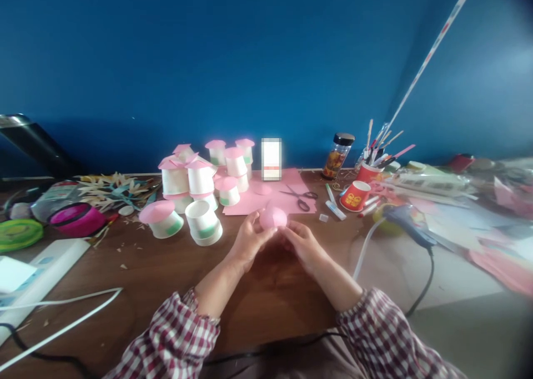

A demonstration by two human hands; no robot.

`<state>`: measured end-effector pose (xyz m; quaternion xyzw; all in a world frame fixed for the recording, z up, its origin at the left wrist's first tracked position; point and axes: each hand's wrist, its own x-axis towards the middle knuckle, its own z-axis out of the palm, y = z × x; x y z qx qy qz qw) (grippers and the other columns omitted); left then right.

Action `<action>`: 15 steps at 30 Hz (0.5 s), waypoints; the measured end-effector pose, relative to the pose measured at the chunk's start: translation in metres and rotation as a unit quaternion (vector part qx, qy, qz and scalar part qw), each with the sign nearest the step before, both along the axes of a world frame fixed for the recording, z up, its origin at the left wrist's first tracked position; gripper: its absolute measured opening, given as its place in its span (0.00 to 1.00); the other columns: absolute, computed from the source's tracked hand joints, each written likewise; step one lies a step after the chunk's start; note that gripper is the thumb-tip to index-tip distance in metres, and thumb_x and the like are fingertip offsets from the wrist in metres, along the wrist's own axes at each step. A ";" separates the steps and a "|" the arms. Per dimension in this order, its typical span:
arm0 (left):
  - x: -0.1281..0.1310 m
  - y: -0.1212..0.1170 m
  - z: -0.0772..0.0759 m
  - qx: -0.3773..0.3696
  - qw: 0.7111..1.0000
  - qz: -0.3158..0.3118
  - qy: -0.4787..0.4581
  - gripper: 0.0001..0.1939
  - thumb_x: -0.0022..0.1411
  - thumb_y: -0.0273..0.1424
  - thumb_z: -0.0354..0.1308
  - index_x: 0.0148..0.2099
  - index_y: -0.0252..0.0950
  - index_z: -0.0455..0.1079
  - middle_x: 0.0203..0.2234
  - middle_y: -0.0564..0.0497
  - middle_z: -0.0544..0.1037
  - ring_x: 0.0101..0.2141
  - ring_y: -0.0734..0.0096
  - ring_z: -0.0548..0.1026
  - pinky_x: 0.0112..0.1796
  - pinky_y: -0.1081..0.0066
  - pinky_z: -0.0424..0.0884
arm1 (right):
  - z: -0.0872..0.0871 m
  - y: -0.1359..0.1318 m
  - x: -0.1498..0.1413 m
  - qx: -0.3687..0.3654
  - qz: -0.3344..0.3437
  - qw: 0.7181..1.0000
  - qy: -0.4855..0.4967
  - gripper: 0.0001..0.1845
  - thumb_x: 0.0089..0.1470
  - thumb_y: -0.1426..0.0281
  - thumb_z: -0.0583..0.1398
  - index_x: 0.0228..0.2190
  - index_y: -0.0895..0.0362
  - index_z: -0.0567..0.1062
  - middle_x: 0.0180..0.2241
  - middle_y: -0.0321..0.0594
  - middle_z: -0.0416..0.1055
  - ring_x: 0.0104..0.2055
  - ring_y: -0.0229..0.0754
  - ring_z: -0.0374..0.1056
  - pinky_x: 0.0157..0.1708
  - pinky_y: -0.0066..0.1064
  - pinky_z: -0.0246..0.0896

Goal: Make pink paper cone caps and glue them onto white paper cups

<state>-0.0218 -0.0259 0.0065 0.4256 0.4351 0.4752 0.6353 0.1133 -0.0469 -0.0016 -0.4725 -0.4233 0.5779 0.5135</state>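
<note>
Between my two hands is a small pink paper cone [273,218], held just above the brown table. My left hand [251,236] grips its left edge, fingers behind and thumb in front. At the cone's lower right edge, my right hand [300,239] pinches the paper; its fingertips are partly hidden. Behind the cone lie sheets of pink paper [245,202] and a pair of dark-handled scissors [303,198]. To the left stand several white paper cups [200,179] with pink paper tops. A stack of upright cups [203,222] without a top is nearest my left hand.
Right of the paper are a glue stick or marker [335,210], a tilted red paper cup [355,196], a jar [338,156] and a red cup of tools [369,172]. A blue glue gun [406,223] trails its cord. A power strip [50,271] with white cables occupies the left.
</note>
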 end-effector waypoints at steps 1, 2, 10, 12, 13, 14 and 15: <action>0.000 0.001 0.000 -0.005 1.000 0.004 0.000 0.42 0.41 0.34 0.68 0.58 0.35 0.56 0.27 0.52 0.74 0.14 0.87 0.58 0.14 0.81 0.50 | 0.000 0.000 0.000 0.002 0.000 1.000 -0.005 0.18 0.42 0.56 0.64 0.24 0.59 0.70 0.19 0.32 0.63 0.20 0.31 0.54 0.21 0.25 0.48; -0.001 0.001 -0.001 -0.013 1.000 0.010 0.000 0.42 0.41 0.33 0.68 0.58 0.35 0.56 0.27 0.52 0.74 0.15 0.86 0.59 0.14 0.81 0.50 | 0.000 -0.001 0.000 0.004 0.000 1.000 -0.012 0.17 0.43 0.56 0.63 0.24 0.59 0.70 0.19 0.32 0.63 0.20 0.31 0.54 0.21 0.25 0.47; -0.007 0.002 0.003 -0.048 0.997 0.005 -0.057 0.38 0.44 0.31 0.67 0.58 0.37 0.57 0.26 0.56 0.70 0.16 0.87 0.61 0.15 0.82 0.51 | 0.006 -0.004 -0.003 0.027 0.022 0.998 -0.043 0.16 0.44 0.58 0.62 0.24 0.59 0.69 0.19 0.33 0.64 0.21 0.31 0.54 0.21 0.25 0.47; -0.009 0.002 0.003 -0.052 0.998 0.002 -0.045 0.39 0.45 0.33 0.67 0.59 0.38 0.57 0.25 0.56 0.69 0.15 0.88 0.59 0.14 0.82 0.49 | 0.004 -0.003 -0.002 0.023 0.020 0.999 -0.033 0.16 0.44 0.59 0.63 0.25 0.59 0.70 0.19 0.32 0.63 0.20 0.31 0.54 0.21 0.25 0.47; -0.009 0.002 0.002 -0.053 0.998 0.001 -0.040 0.40 0.45 0.34 0.67 0.59 0.38 0.56 0.25 0.56 0.69 0.15 0.88 0.59 0.14 0.82 0.48 | 0.003 -0.003 -0.002 0.018 0.014 0.999 -0.026 0.16 0.44 0.59 0.63 0.25 0.59 0.70 0.19 0.32 0.63 0.20 0.30 0.54 0.21 0.24 0.47; -0.009 0.002 0.002 -0.054 0.998 -0.002 -0.037 0.40 0.46 0.36 0.67 0.60 0.38 0.55 0.25 0.56 0.69 0.14 0.88 0.58 0.14 0.82 0.48 | 0.002 -0.003 -0.002 0.011 0.008 1.000 -0.017 0.16 0.44 0.59 0.63 0.25 0.59 0.70 0.19 0.32 0.63 0.20 0.30 0.54 0.21 0.24 0.47; -0.009 0.002 0.001 -0.056 0.998 -0.005 -0.035 0.40 0.46 0.37 0.66 0.60 0.38 0.55 0.25 0.56 0.69 0.15 0.88 0.58 0.14 0.82 0.48 | 0.002 -0.002 -0.001 0.004 0.000 1.000 -0.007 0.16 0.43 0.59 0.64 0.24 0.59 0.70 0.19 0.32 0.62 0.20 0.30 0.54 0.21 0.24 0.47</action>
